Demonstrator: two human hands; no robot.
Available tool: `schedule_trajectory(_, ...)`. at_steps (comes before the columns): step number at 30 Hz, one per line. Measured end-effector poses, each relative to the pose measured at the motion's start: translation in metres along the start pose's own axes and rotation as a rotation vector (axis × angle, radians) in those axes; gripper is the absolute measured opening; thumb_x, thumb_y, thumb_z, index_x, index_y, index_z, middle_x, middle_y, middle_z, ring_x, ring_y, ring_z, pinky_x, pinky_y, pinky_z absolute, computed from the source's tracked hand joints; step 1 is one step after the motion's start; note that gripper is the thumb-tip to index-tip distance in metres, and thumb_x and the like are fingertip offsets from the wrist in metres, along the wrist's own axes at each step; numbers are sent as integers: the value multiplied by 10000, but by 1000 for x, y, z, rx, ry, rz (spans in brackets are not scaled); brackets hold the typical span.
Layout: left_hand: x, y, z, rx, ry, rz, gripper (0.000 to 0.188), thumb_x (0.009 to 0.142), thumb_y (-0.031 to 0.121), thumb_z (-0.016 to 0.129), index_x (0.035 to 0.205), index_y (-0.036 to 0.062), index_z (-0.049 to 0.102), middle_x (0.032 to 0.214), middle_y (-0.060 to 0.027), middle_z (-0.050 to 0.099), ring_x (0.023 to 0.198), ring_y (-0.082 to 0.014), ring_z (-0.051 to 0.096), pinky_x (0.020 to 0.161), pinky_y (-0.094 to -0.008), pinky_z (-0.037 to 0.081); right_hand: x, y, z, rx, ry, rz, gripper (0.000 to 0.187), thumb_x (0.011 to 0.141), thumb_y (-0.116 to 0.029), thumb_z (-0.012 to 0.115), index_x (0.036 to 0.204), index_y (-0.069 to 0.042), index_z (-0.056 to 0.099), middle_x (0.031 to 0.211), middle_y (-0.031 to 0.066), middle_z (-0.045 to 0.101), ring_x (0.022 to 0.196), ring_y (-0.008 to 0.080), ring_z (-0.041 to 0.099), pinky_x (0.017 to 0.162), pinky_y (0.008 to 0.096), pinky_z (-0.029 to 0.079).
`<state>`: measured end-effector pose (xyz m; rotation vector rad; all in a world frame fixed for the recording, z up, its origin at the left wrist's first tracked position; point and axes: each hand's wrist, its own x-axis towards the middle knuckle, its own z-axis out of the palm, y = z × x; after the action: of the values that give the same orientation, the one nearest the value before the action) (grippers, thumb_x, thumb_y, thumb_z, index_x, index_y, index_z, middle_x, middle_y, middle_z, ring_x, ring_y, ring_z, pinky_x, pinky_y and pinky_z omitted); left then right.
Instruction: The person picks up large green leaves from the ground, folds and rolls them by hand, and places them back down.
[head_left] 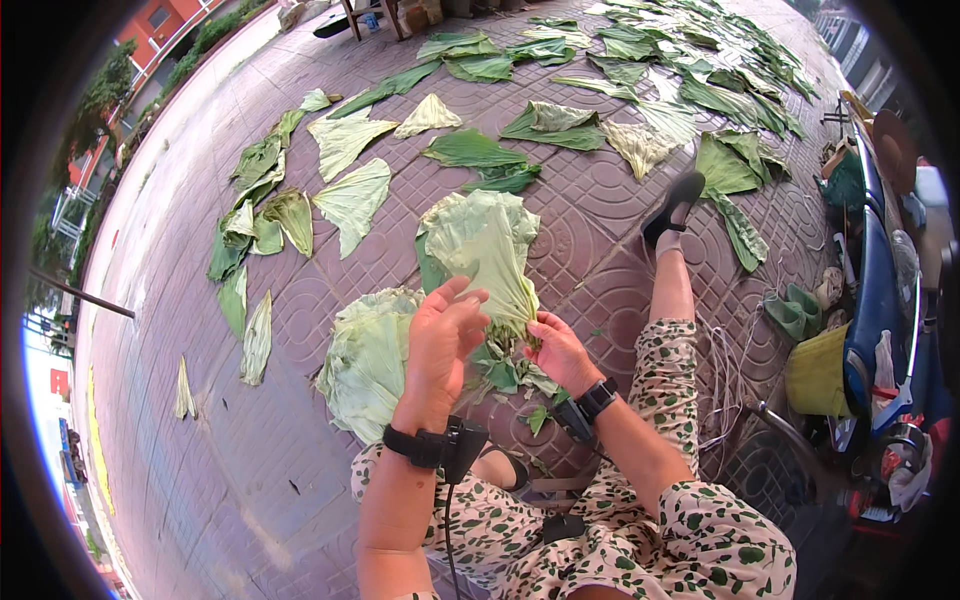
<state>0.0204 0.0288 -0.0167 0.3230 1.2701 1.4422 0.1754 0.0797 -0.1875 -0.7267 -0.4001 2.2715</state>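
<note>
A large pale-green leaf (490,255), fan-shaped and gathered to a narrow end like a folded lotus leaf, is in front of me. My right hand (562,350) pinches its narrow end between thumb and fingers. My left hand (440,330) is raised beside the leaf's left edge, fingers apart and slightly curled, with nothing seen in it. Just left of that hand rests a rounded stack of pale leaves (365,360), partly hidden by my wrist. Green leaf scraps (500,372) lie on the paving below my hands.
Many fan-shaped leaves (345,140) are spread over the patterned paving, densest at the far right (720,80). A yellow-green bucket (818,370) and a blue cart (872,290) stand at the right. Pale strings (735,385) lie beside my outstretched leg (672,290).
</note>
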Motion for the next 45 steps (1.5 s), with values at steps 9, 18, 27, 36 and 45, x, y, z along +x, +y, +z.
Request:
schedule_trajectory(9,-2,-66,-4,491,-55,-14,503,791,335,619,1125,-18,493,882,-65,586,722,-123,556,593,-261,445,-79,-15,29,130,-235,-146,255,864,-83,511,1118,-104,506,1023,48,583,851,139,563,691,285,460)
schedule_trajectory(18,-9,-75,6,319,-39,-36,222,844,316,570,873,96,577,751,7,603,661,-100,578,574,-234,426,-112,-6,20,12,-194,-140,235,858,-87,532,1092,-101,535,1002,36,588,848,122,560,694,288,465)
schedule_trajectory(27,-1,-66,7,192,90,230,148,822,148,551,759,16,575,688,-17,580,580,-96,520,544,-247,426,-103,29,-79,-585,168,156,239,824,-169,570,1035,-59,550,905,52,597,793,130,574,653,299,463)
schedule_trajectory(36,-39,-56,20,336,-290,19,168,803,103,569,949,28,605,870,-32,626,743,-117,587,690,-264,472,-124,-40,18,123,-313,-55,402,875,-239,528,1206,-28,443,1131,70,539,994,188,531,829,388,437)
schedule_trajectory(45,-27,-64,15,284,-114,84,252,793,179,651,956,-8,606,861,-37,622,720,-74,544,647,-219,434,-133,-33,18,-155,-200,-120,280,866,-71,519,1143,-34,500,1074,40,564,936,108,551,804,263,463)
